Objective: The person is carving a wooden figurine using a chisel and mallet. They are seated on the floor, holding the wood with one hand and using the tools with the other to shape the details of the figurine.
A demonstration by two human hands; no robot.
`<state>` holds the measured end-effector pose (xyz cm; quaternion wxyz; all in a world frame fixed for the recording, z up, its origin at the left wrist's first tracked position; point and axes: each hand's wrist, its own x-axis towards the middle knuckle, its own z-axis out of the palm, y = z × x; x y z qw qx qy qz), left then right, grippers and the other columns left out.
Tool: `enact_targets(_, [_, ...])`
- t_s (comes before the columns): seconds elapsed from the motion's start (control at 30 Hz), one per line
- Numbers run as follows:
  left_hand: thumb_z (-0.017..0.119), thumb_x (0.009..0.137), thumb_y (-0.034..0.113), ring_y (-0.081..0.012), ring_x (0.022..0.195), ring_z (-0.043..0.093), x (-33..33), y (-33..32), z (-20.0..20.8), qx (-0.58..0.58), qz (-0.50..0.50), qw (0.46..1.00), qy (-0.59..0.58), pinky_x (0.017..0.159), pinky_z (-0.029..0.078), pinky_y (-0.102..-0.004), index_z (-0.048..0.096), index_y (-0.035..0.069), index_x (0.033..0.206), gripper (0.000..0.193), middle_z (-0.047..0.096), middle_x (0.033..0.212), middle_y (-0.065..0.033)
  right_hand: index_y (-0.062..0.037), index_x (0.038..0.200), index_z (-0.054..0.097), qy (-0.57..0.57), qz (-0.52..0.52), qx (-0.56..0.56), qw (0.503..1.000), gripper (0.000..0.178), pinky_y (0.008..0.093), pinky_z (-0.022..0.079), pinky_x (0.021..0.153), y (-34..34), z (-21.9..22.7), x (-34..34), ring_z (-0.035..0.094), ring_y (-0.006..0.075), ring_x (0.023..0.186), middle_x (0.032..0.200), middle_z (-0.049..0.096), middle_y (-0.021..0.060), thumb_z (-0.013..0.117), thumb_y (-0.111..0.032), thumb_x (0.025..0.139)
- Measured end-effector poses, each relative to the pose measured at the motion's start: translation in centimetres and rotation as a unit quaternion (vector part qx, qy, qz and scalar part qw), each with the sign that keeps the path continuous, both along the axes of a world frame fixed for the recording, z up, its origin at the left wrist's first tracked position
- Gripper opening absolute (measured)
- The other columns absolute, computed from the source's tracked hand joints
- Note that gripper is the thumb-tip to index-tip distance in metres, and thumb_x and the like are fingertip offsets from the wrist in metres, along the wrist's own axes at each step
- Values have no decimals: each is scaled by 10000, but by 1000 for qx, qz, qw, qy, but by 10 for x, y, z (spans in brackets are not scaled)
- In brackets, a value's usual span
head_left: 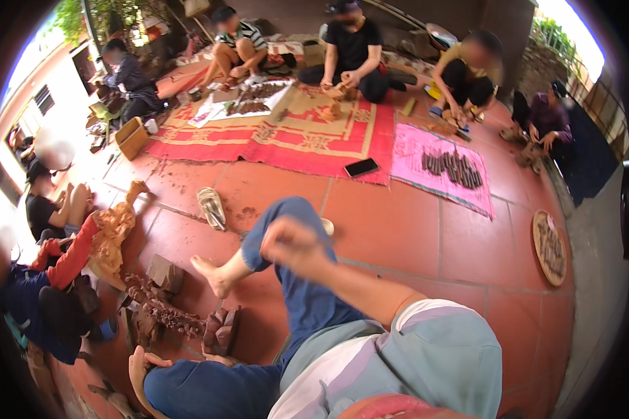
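My right hand is raised in front of my bent, jeans-covered knee. It is smeared by motion, its fingers look bent, and I make out nothing in it. At the lower left, my left hand rests beside my other knee, fingers partly apart and nothing visible in them. Just beyond it, a knobbly brown piece that looks like clay or carved wood lies on the tiles. Reddish-brown blocks stand at its near end, and a grey-brown block sits behind it. Neither hand touches these.
A person's red sleeve reaches toward an orange-brown carved-looking figure at left. A sandal lies ahead. Farther off are a red mat, a phone, a pink cloth with dark sticks, and a round woven tray. Several people sit around.
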<state>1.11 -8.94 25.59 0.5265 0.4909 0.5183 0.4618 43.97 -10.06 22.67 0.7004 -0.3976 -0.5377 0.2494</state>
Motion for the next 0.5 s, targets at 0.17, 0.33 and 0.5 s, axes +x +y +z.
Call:
enact_targets(0.17, [415,1042,240,-216,632,569,15,1,18,-25,-16,998,-47,709,542,-334,476,-20,919,294,534,662,-140,-36,984,571,97,-249,245,932,68,317,557,795,-25,103,142,661,205,864,925,649,115,591,-53,922])
enact_targets(0.33, [399,1046,235,-217,613,564,19,-2,24,13,5,999,-33,705,541,-344,478,-14,867,317,540,645,-148,10,989,529,46,-352,478,803,73,405,590,890,-57,160,161,672,218,918,996,609,140,565,8,925])
enact_targets(0.5, [394,1047,243,-222,583,555,14,15,9,-49,-40,997,-55,686,529,-343,477,1,769,378,543,612,-155,-34,891,604,30,-401,199,894,70,247,509,681,4,151,180,623,110,730,897,661,90,668,-51,868])
